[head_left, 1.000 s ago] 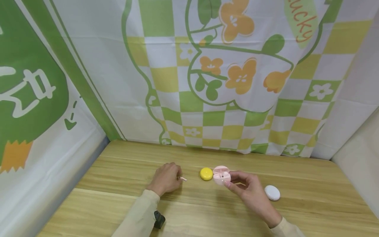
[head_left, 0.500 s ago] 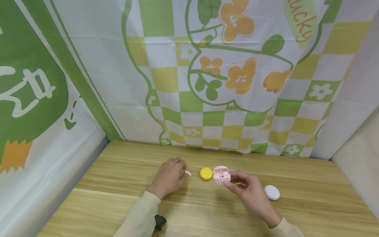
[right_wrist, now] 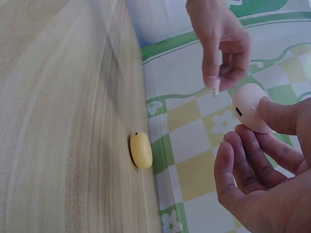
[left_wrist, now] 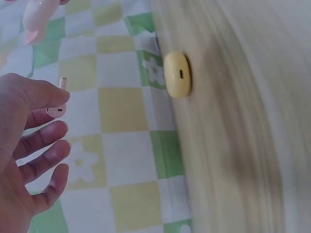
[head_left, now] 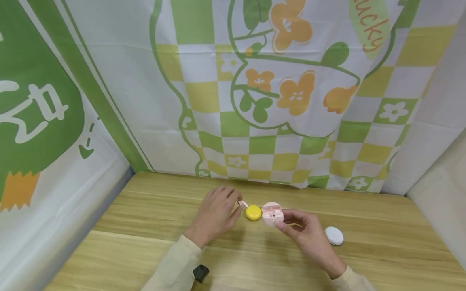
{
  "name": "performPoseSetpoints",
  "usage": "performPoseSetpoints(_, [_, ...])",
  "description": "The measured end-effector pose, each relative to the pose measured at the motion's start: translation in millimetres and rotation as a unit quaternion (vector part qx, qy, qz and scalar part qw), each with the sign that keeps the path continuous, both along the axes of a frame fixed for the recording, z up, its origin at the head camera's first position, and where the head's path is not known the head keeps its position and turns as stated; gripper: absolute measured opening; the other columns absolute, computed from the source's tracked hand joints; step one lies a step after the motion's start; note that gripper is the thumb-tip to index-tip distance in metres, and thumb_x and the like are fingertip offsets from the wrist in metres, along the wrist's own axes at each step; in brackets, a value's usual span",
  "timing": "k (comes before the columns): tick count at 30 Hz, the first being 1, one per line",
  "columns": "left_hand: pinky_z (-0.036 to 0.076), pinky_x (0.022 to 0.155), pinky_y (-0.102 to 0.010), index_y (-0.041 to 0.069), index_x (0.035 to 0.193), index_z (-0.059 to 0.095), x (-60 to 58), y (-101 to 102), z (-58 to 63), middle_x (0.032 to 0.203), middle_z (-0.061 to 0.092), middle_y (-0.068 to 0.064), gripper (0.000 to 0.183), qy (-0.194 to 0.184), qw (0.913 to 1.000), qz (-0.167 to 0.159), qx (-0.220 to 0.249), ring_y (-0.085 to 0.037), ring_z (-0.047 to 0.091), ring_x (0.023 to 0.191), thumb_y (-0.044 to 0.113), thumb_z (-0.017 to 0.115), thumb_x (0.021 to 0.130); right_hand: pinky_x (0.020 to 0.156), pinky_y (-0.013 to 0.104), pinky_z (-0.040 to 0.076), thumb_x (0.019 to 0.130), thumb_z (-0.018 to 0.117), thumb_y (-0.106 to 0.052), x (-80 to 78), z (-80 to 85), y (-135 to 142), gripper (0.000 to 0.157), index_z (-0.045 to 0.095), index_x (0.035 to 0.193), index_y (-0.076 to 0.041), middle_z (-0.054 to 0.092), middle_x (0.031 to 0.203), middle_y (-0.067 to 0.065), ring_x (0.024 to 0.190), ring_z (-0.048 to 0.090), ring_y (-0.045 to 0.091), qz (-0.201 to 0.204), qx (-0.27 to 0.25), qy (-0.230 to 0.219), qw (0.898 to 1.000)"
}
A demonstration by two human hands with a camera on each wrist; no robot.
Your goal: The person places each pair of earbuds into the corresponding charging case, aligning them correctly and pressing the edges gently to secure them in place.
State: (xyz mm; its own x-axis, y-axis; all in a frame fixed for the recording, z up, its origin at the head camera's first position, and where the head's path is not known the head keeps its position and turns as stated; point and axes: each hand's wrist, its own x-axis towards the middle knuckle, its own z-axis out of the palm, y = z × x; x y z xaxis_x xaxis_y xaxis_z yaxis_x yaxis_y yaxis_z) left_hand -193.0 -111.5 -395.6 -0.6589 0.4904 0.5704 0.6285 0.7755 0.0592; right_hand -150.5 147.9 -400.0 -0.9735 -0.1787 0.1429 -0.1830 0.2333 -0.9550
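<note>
Between thumb and index finger, my left hand [head_left: 217, 214] pinches a pale pink wireless earbud [left_wrist: 57, 110], its stem [left_wrist: 63, 83] sticking out past the fingertips. My right hand [head_left: 311, 236] grips a rounded pink earbud case [head_left: 273, 219] by its side, the lid raised toward the back. A dark spot shows inside the case in the head view; whether a second earbud sits there I cannot tell. In the right wrist view the case [right_wrist: 250, 108] is held above the table, a charging port on its underside. The left hand is left of the case, apart from it.
A closed yellow case [head_left: 253, 213] lies on the wooden table [head_left: 240, 262] between the hands. Beside my right wrist lies a white case [head_left: 334, 236]. A patterned cloth [head_left: 262, 145] hangs along the table's back edge. On the left wrist is a small black device [head_left: 201, 273].
My left hand has moved right and slightly up with the earbud, coming closer to the pink case. The right hand and the open case have stayed nearly still.
</note>
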Motion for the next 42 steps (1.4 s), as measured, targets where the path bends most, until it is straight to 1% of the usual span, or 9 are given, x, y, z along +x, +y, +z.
performPoseSetpoints(2, [0.054, 0.082, -0.04, 0.013, 0.098, 0.068, 1.5, 3, 3.2, 0.096, 0.065, 0.001, 0.015, 0.012, 0.9999, -0.006, -0.005, -0.021, 0.063, 0.094, 0.02, 0.079, 0.089, 0.081, 0.028, 0.057, 0.089, 0.077, -0.004, 0.0, 0.2, 0, 0.027, 0.072, 0.114, 0.004, 0.071, 0.1, 0.012, 0.093, 0.066, 0.016, 0.0, -0.002, 0.001, 1.0])
performPoseSetpoints(7, [0.053, 0.082, -0.037, 0.014, 0.098, 0.069, 5.2, 7, 10.2, 0.095, 0.064, 0.002, 0.013, 0.019, 0.9996, -0.018, -0.008, -0.018, 0.06, 0.091, 0.02, 0.077, 0.09, 0.08, 0.028, 0.058, 0.089, 0.077, -0.003, 0.3, -0.1, 0, 0.025, 0.072, 0.112, 0.004, 0.071, 0.1, 0.012, 0.092, 0.066, 0.016, 0.0, -0.004, 0.008, 1.0])
performPoseSetpoints(11, [0.053, 0.081, -0.035, 0.014, 0.097, 0.069, 7.3, 11, 14.1, 0.093, 0.063, 0.003, 0.012, 0.023, 0.9993, -0.029, 0.006, -0.016, 0.059, 0.088, 0.017, 0.077, 0.089, 0.08, 0.027, 0.058, 0.088, 0.078, -0.002, 0.3, -0.5, 1, 0.024, 0.073, 0.11, 0.003, 0.07, 0.1, 0.011, 0.092, 0.066, 0.015, -0.003, -0.006, 0.014, 1.0])
performPoseSetpoints(16, [0.052, 0.077, -0.031, 0.013, 0.097, 0.069, 9.0, 14, 17.3, 0.093, 0.064, 0.004, 0.012, 0.026, 0.9985, -0.041, 0.027, -0.015, 0.058, 0.086, 0.015, 0.076, 0.088, 0.081, 0.027, 0.058, 0.088, 0.077, 0.001, 0.5, -0.8, 1, 0.023, 0.072, 0.11, 0.005, 0.07, 0.101, 0.013, 0.092, 0.066, 0.015, -0.002, -0.012, 0.026, 1.0])
performPoseSetpoints(24, [0.051, 0.072, -0.027, 0.012, 0.097, 0.068, 11.2, 18, 20.9, 0.093, 0.065, 0.003, 0.014, 0.03, 0.9959, -0.062, 0.06, -0.014, 0.059, 0.084, 0.013, 0.077, 0.086, 0.081, 0.027, 0.058, 0.088, 0.077, 0.0, 0.1, -0.3, 1, 0.023, 0.071, 0.11, 0.005, 0.07, 0.102, 0.013, 0.092, 0.066, 0.015, -0.004, -0.012, 0.022, 1.0])
performPoseSetpoints(30, [0.051, 0.072, -0.026, 0.013, 0.097, 0.068, 12.3, 21, 23.6, 0.095, 0.066, 0.004, 0.014, 0.022, 0.9927, -0.082, 0.085, -0.013, 0.059, 0.086, 0.012, 0.077, 0.086, 0.081, 0.027, 0.058, 0.088, 0.077, 0.0, -0.2, -0.6, 2, 0.023, 0.071, 0.11, 0.005, 0.069, 0.102, 0.014, 0.092, 0.066, 0.015, -0.004, -0.013, 0.022, 1.0])
performPoseSetpoints(34, [0.051, 0.074, -0.027, 0.013, 0.098, 0.068, 13.4, 23, 26.3, 0.097, 0.067, 0.004, 0.018, 0.022, 0.9908, -0.093, 0.095, -0.013, 0.06, 0.088, 0.01, 0.079, 0.084, 0.082, 0.027, 0.057, 0.088, 0.077, -0.001, -0.5, -0.7, 1, 0.023, 0.072, 0.11, 0.005, 0.069, 0.102, 0.014, 0.092, 0.066, 0.015, -0.004, -0.014, 0.025, 1.0])
performPoseSetpoints(38, [0.051, 0.076, -0.028, 0.013, 0.097, 0.068, 13.9, 25, 28.1, 0.097, 0.067, 0.004, 0.019, 0.037, 0.9895, -0.105, 0.093, -0.015, 0.059, 0.09, 0.008, 0.08, 0.083, 0.082, 0.027, 0.057, 0.089, 0.077, -0.002, -0.7, -0.6, 1, 0.023, 0.072, 0.11, 0.004, 0.069, 0.102, 0.013, 0.092, 0.066, 0.015, -0.002, -0.016, 0.03, 0.999])
performPoseSetpoints(42, [0.051, 0.08, -0.03, 0.013, 0.096, 0.068, 14.0, 28, 29.0, 0.097, 0.068, 0.003, 0.017, 0.058, 0.9889, -0.112, 0.079, -0.016, 0.059, 0.091, 0.01, 0.079, 0.084, 0.082, 0.027, 0.057, 0.089, 0.077, -0.003, -0.7, -0.7, 2, 0.022, 0.072, 0.11, 0.004, 0.07, 0.102, 0.012, 0.093, 0.066, 0.015, 0.001, -0.015, 0.035, 0.999])
